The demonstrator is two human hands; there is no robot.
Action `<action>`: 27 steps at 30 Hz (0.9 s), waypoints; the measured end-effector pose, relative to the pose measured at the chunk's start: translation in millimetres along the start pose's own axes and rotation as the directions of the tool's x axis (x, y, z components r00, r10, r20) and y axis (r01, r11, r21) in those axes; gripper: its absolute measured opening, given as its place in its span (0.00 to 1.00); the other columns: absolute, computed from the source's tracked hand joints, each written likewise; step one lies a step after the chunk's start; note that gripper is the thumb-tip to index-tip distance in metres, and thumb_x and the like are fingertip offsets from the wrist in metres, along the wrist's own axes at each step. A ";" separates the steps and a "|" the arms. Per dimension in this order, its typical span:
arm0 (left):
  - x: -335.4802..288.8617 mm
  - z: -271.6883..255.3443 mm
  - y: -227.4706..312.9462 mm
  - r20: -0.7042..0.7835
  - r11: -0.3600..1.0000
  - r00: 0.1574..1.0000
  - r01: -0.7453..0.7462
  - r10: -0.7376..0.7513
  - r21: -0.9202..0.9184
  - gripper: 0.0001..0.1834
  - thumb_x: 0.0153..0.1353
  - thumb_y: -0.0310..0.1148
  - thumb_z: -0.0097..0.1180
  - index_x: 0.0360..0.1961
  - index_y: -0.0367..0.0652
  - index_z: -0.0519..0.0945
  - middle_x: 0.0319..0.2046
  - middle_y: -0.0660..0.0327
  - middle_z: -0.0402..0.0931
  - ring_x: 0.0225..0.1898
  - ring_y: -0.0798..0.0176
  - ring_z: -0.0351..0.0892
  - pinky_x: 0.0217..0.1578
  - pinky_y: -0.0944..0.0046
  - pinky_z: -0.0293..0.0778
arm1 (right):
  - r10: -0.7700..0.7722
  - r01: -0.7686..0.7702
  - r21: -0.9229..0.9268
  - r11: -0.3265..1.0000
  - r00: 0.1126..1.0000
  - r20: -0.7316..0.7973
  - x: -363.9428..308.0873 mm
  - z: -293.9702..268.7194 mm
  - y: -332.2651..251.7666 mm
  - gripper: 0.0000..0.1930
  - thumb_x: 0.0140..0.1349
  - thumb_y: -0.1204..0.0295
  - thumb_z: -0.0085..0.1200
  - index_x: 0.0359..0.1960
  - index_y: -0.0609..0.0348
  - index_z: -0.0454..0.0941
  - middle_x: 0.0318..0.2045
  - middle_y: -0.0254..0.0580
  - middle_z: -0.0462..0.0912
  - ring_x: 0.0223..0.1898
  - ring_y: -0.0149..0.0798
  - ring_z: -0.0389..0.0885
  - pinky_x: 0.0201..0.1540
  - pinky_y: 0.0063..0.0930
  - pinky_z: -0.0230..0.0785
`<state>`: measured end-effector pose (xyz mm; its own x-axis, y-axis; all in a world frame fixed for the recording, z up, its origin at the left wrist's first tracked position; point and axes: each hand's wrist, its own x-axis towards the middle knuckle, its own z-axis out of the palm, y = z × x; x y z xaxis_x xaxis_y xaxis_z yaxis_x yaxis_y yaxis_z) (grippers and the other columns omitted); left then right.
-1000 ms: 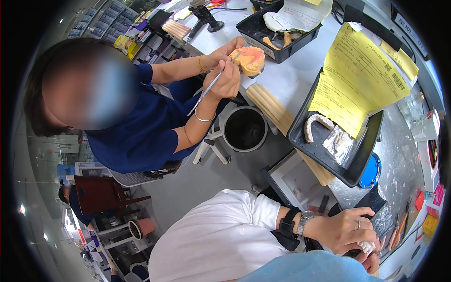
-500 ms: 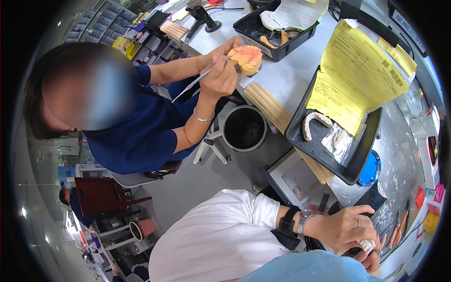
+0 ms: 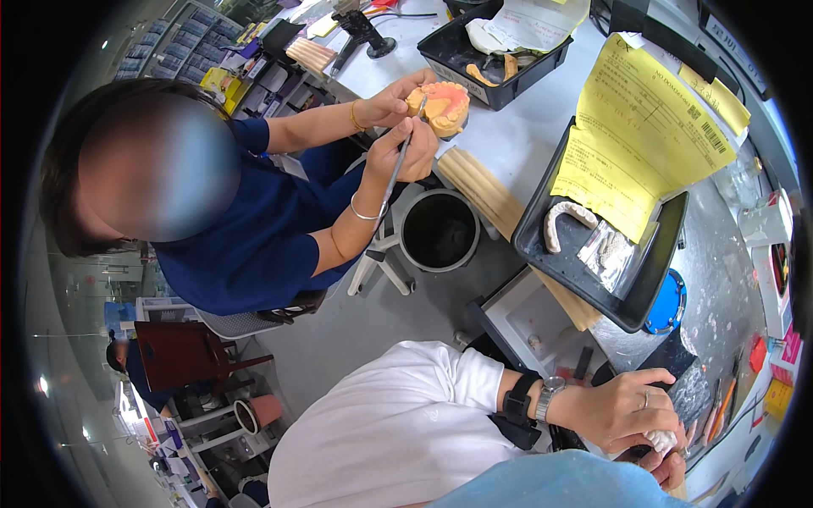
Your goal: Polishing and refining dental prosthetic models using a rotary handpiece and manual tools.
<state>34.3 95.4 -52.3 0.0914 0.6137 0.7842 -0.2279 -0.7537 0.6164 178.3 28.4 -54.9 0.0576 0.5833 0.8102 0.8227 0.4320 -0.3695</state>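
Observation:
My left hand (image 3: 622,415), with a ring, a watch and a black strap, is closed around a small white dental piece (image 3: 660,440). Only part of that piece shows between the fingers. Just below it, the curled fingers of my right hand (image 3: 669,470) press in close. A blue sheet in the foreground hides the rest of that hand, and what it grips cannot be made out. Beyond my hands lies a black tray (image 3: 542,269) holding a whitish arch-shaped piece (image 3: 555,227), a clear bag (image 3: 606,256) and a yellow paper form (image 3: 648,140).
At left, a seated co-worker in navy holds a dental model (image 3: 442,110) and a thin metal tool (image 3: 392,182). Another black tray (image 3: 487,74) stands on the far bench. A round bin (image 3: 439,230) is on the floor. A blue ring-shaped object (image 3: 666,305) lies by the nearer tray.
The co-worker's tool hand has shifted and the metal tool has swung from slanting to steeper, its tip against the model. My own hands have barely moved.

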 end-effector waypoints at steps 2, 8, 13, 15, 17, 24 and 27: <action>1.7 -0.4 1.5 -0.020 1.000 1.000 -0.001 0.001 -0.007 0.22 0.49 0.25 0.55 0.48 0.43 0.70 0.36 0.61 0.74 0.35 0.59 0.79 0.51 0.46 0.68 | 0.008 -0.008 0.015 1.000 1.000 -0.005 0.2 0.9 -0.9 0.12 0.68 0.67 0.42 0.48 0.59 0.59 0.40 0.57 0.74 0.40 0.46 0.74 0.49 0.48 0.64; 2.3 -2.8 2.1 -0.001 1.000 1.000 -0.004 0.004 -0.010 0.23 0.49 0.26 0.56 0.48 0.43 0.70 0.35 0.61 0.74 0.34 0.59 0.79 0.51 0.45 0.68 | 0.049 -0.049 0.063 0.997 0.999 -0.002 -2.5 2.2 -3.2 0.12 0.68 0.67 0.41 0.48 0.59 0.59 0.42 0.57 0.74 0.42 0.47 0.74 0.52 0.50 0.62; 1.7 -0.9 0.7 -0.001 1.000 1.000 -0.001 0.001 0.000 0.23 0.48 0.25 0.56 0.48 0.43 0.69 0.36 0.61 0.74 0.35 0.59 0.79 0.51 0.45 0.68 | 0.071 -0.072 0.098 0.993 0.997 0.007 -4.1 0.1 -3.2 0.12 0.69 0.67 0.40 0.48 0.59 0.58 0.43 0.58 0.74 0.44 0.48 0.75 0.55 0.51 0.61; 1.4 -0.7 1.0 -0.003 1.000 1.000 -0.020 0.020 0.002 0.23 0.48 0.25 0.56 0.48 0.43 0.69 0.36 0.61 0.74 0.35 0.59 0.79 0.51 0.45 0.68 | 0.084 -0.083 0.110 0.990 0.996 -0.003 -3.5 0.3 -3.9 0.12 0.69 0.67 0.39 0.48 0.59 0.58 0.44 0.58 0.74 0.44 0.48 0.75 0.56 0.52 0.60; 1.3 -2.6 1.1 0.027 1.000 1.000 0.006 -0.006 0.015 0.23 0.49 0.25 0.56 0.48 0.43 0.69 0.36 0.60 0.75 0.35 0.58 0.79 0.51 0.45 0.68 | 0.090 -0.088 0.119 0.989 0.996 -0.007 -3.7 0.7 -3.7 0.12 0.69 0.67 0.39 0.48 0.59 0.57 0.44 0.58 0.74 0.45 0.48 0.75 0.57 0.52 0.60; 1.3 -0.9 0.5 0.001 1.000 1.000 -0.006 0.006 -0.011 0.22 0.49 0.24 0.55 0.48 0.42 0.69 0.35 0.59 0.76 0.35 0.58 0.79 0.51 0.45 0.68 | 0.152 -0.147 0.136 0.980 0.988 -0.029 -8.5 2.7 -5.0 0.12 0.70 0.66 0.37 0.48 0.59 0.57 0.45 0.59 0.74 0.47 0.49 0.75 0.60 0.55 0.58; -0.3 -1.0 0.2 0.001 1.000 1.000 -0.007 0.007 0.010 0.22 0.49 0.24 0.55 0.48 0.42 0.68 0.34 0.59 0.76 0.35 0.57 0.79 0.50 0.45 0.68 | 0.159 -0.159 -0.005 0.987 0.985 0.062 0.1 -7.3 -9.6 0.11 0.70 0.66 0.36 0.48 0.59 0.56 0.46 0.57 0.74 0.47 0.49 0.75 0.60 0.56 0.58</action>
<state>33.3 95.3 -52.5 0.0912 0.6083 0.7885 -0.2193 -0.7601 0.6117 174.6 19.3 -47.9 0.1527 0.6863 0.7111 0.8059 0.3300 -0.4915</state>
